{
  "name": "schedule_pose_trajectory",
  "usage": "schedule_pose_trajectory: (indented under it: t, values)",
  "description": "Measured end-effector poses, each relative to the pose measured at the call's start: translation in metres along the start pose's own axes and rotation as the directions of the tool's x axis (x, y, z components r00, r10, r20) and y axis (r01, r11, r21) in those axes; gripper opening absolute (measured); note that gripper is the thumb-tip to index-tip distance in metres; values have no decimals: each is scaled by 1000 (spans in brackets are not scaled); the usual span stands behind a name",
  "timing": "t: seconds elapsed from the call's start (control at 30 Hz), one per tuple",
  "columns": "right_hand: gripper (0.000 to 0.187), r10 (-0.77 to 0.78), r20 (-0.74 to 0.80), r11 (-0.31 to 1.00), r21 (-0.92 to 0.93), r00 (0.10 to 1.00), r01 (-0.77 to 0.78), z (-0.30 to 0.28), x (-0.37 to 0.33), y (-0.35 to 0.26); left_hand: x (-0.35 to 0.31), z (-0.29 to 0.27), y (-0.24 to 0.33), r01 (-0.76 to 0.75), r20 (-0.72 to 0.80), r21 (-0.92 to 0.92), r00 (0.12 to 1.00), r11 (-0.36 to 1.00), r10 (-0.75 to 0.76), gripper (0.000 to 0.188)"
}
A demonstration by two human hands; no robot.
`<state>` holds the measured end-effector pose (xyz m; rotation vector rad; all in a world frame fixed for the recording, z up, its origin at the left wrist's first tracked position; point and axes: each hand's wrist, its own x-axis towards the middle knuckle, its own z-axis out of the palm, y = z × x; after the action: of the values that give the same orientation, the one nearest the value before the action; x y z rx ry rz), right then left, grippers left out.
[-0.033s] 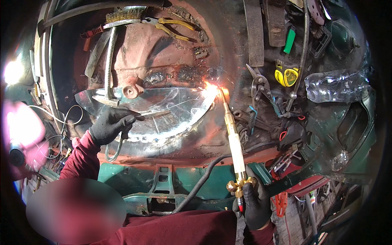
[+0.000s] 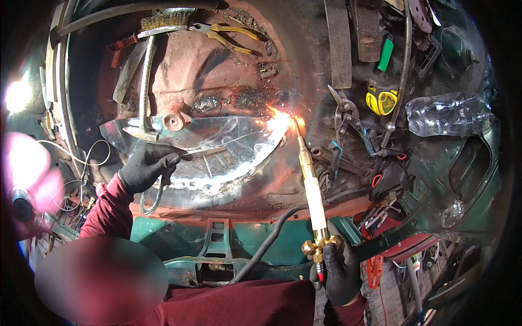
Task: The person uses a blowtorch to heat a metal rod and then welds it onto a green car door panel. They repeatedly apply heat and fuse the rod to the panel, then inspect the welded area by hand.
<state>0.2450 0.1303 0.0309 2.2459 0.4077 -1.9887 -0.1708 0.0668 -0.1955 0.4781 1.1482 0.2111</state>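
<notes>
In black gloves, both my hands are closed. My right hand [image 2: 341,270] grips the brass valve end of a gas torch [image 2: 312,193], which points away from me. At its tip a bright orange-white flame [image 2: 281,120] burns on the right end of a curved sheet metal patch [image 2: 239,155]. My left hand [image 2: 148,165] pinches a thin filler wire [image 2: 231,140] above the patch's left part. The wire runs right toward the flame, and its bent loop [image 2: 151,204] hangs below the glove. Glare hides the exact contact at the flame.
Beyond the patch lie a hammer [image 2: 144,98], a wire brush [image 2: 163,23] and yellow-handled pliers [image 2: 231,38]. To the right are metal snips [image 2: 343,114], a yellow tape measure [image 2: 380,101] and a plastic bottle [image 2: 448,116]. A ribbed hose [image 2: 266,244] crosses the green car body.
The flame's outline has flickered slightly, and the bright pink shape at the left edge has shifted a little. Both hands, the torch and the wire look unmoved.
</notes>
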Motion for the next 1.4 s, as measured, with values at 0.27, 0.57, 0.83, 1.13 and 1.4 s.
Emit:
schedule_pose_trajectory:
  t: [0.27,0.57,0.83,1.13,1.4]
  values:
    - [71,-22,7,1000,-22,1000,22,-1,5,-2,4,-4,3,-8,-4,37,1000,999,8,56]
    - [70,-20,14,1000,6,1000,20,0,7,0,5,-3,4,-35,-3,40,999,999,35,57]
    - [70,-10,6,1000,8,1000,9,1,7,-3,5,-5,2,-31,6,38,999,999,31,55]
    - [71,-15,10,1000,-10,1000,15,-1,7,0,4,-4,2,-15,-10,20,1000,1000,15,55]
    - [69,-13,12,1000,-6,1000,13,-1,8,1,5,-3,2,-6,-12,-5,1000,1000,6,55]
